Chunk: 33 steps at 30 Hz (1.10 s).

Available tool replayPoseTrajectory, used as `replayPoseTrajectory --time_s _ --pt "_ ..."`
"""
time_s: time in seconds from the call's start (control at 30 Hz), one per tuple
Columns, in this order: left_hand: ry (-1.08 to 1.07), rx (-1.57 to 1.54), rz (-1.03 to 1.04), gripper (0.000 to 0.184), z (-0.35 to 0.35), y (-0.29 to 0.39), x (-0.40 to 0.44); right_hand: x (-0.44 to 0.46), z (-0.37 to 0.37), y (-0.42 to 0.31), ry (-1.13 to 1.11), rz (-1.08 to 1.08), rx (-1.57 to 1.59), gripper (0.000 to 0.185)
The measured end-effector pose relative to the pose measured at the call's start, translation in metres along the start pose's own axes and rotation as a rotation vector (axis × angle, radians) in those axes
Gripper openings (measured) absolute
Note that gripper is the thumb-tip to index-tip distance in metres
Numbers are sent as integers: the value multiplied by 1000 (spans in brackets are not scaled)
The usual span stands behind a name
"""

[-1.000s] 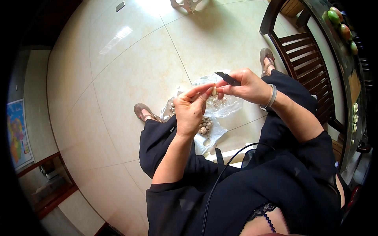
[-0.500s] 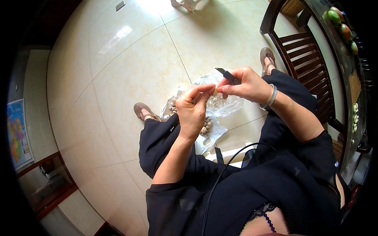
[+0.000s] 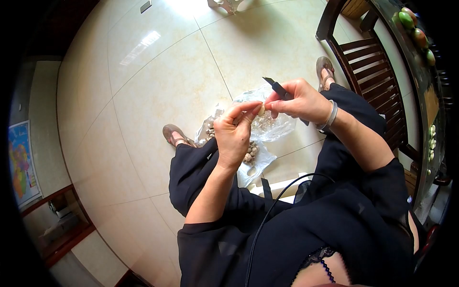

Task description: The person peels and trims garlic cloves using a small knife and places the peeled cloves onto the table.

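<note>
Between finger and thumb my left hand (image 3: 234, 134) pinches a small pale clove (image 3: 261, 110). My right hand (image 3: 299, 103) touches the clove with its fingertips and holds a black knife (image 3: 280, 90) against the palm, blade pointing up and left. Below the hands a clear plastic bag (image 3: 279, 128) with pale peelings lies open on the floor. Several brownish bulbs (image 3: 251, 152) rest on a white plastic bag (image 3: 260, 165), partly hidden by my left hand.
A dark slatted wooden chair (image 3: 370, 71) stands at the right, beside a dark table (image 3: 420, 162) bearing mangoes (image 3: 406, 20) and pale pieces (image 3: 432, 138). My shoes (image 3: 173, 133) flank the bags. A stool's leg shows at the top.
My right hand has turned a little, and the knife now tilts more steeply, with its rear end showing below the hand. My left hand has shifted slightly right.
</note>
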<state>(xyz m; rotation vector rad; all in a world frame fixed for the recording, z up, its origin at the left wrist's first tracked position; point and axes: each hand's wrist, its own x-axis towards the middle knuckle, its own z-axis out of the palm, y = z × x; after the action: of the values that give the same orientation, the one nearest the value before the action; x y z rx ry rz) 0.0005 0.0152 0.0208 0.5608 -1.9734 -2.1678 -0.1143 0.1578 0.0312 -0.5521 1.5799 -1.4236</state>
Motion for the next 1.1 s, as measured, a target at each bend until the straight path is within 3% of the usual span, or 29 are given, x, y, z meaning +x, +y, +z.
replayPoseTrajectory --time_s 0.17,0.27,0.33,0.67,0.73,1.1 --pt "-16 3 -58 12 -1 2 0 -1 1 -7 24 73 -52 17" --pt "-3 -6 17 13 1 0 0 1 2 -2 -5 -26 -46 17" --pt "-32 -47 -36 14 0 2 -1 -1 2 -6 9 70 -4 17" --pt "-89 -135 -109 20 -5 7 1 -2 -2 -7 12 127 75 18" --pt "-19 -200 -109 18 -2 12 1 1 2 -2 115 -166 -224 17" --pt "-90 -214 -99 13 -11 11 3 -1 9 -3 70 -302 -260 19"
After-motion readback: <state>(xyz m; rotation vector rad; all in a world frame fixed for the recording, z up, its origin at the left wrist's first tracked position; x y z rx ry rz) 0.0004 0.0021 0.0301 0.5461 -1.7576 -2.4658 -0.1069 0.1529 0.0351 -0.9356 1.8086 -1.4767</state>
